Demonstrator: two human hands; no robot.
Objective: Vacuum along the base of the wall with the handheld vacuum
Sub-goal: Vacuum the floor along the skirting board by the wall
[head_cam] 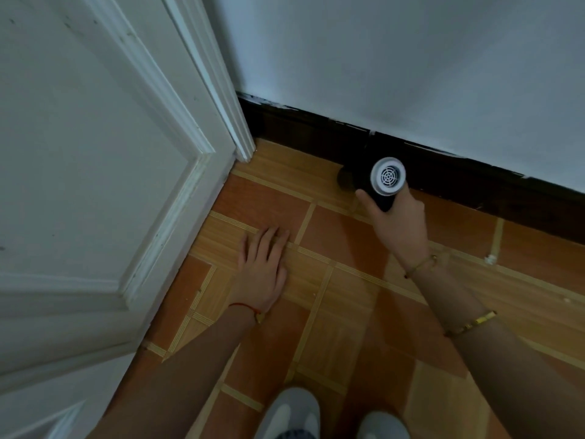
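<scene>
My right hand (397,221) grips a small black handheld vacuum (378,182) with a white round vented rear cap facing me. Its dark nozzle end points left along the floor, close against the dark baseboard (300,128) at the foot of the white wall (411,64). My left hand (264,269) lies flat, palm down with fingers spread, on the orange and wood-pattern tiled floor (335,312), holding nothing. The nozzle tip is dark and hard to make out against the baseboard.
A white panelled door (95,185) and its frame (221,99) fill the left side, meeting the baseboard at a corner. My two white shoes (291,413) show at the bottom edge. A small white scrap (490,258) lies on the floor at right.
</scene>
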